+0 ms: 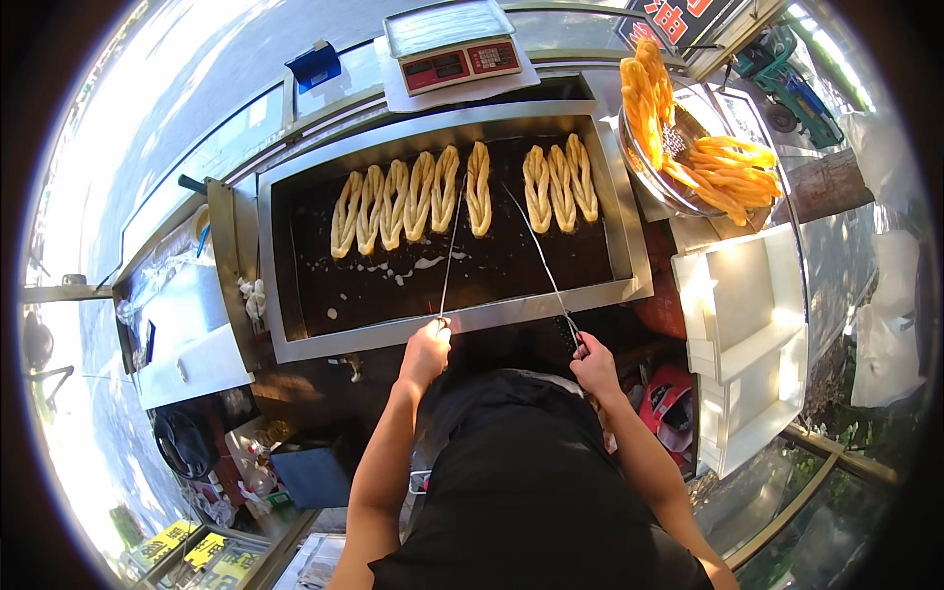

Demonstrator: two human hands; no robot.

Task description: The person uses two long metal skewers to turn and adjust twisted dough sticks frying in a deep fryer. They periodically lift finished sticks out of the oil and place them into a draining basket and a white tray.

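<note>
A wide steel fryer (pixel 457 287) of dark oil lies in front of me. Several pale twisted dough sticks (pixel 394 205) float side by side at its left, one dough twist (pixel 479 189) is in the middle, and three more dough twists (pixel 560 188) are at the right. My left hand (pixel 429 350) grips a thin metal rod (pixel 448 273) whose far end reaches the left side of the middle twist. Held in my right hand (pixel 594 363) is another thin metal rod (pixel 542 254), its tip over the oil between the middle twist and the right group.
A wire basket (pixel 640 166) holding golden fried twists (pixel 726 173) stands beyond the fryer's right end. Behind the fryer is a digital scale (pixel 453 55). White plastic bins (pixel 745 302) are at the right, and a white worktop (pixel 188 369) is at the left.
</note>
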